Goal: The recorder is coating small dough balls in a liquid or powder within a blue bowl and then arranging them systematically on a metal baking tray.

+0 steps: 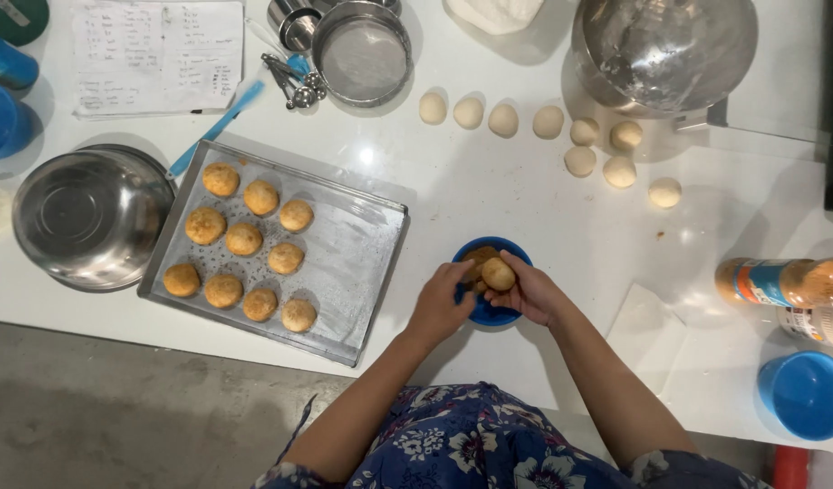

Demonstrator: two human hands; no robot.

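My right hand (pixel 532 292) holds a round dough ball (pixel 499 273) over a small blue bowl (pixel 491 313) of brown crumbs. My left hand (pixel 441 303) grips the bowl's left rim. To the left lies a metal baking tray (pixel 362 263) carrying several crumb-coated dough balls (pixel 244 239) in rows on its left half. Several plain pale dough balls (pixel 503 119) sit loose on the white counter beyond the bowl.
An empty steel bowl (pixel 90 217) stands left of the tray. A large steel mixing bowl (pixel 665 50), a sieve (pixel 362 52), measuring spoons (pixel 298 86) and a handwritten sheet (pixel 155 56) line the back. A lying bottle (pixel 783 282) and blue cup (pixel 808 394) are at right.
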